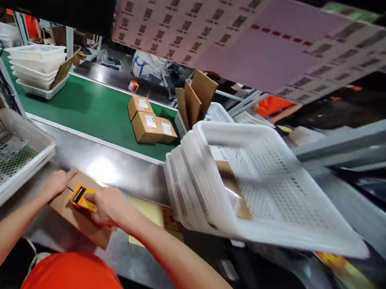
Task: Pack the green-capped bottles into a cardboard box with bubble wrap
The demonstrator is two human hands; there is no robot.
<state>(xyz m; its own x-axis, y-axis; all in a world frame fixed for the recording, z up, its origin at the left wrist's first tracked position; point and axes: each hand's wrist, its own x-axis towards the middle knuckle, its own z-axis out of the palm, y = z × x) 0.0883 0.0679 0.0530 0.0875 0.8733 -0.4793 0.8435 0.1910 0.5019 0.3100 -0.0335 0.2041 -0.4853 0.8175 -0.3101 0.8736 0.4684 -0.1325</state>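
Flat cardboard box (80,213) on the steel bench (121,171), at 7 o'clock in the view. Right hand (107,206) closed around a yellow tape dispenser (81,198), pressing it onto the box top. Left hand (57,183) lies flat with fingers spread on the box's far edge, at 9 o'clock of the dispenser. Stack of white perforated baskets (260,188) tilted at 3 o'clock. Another white basket (2,156) at 9 o'clock. Three sealed cartons (150,121) on the green conveyor belt (86,105), at 12 o'clock.

Probably a warehouse packing line: green conveyor belt (90,106), taped cartons (150,126), stacked plastic baskets (37,66)
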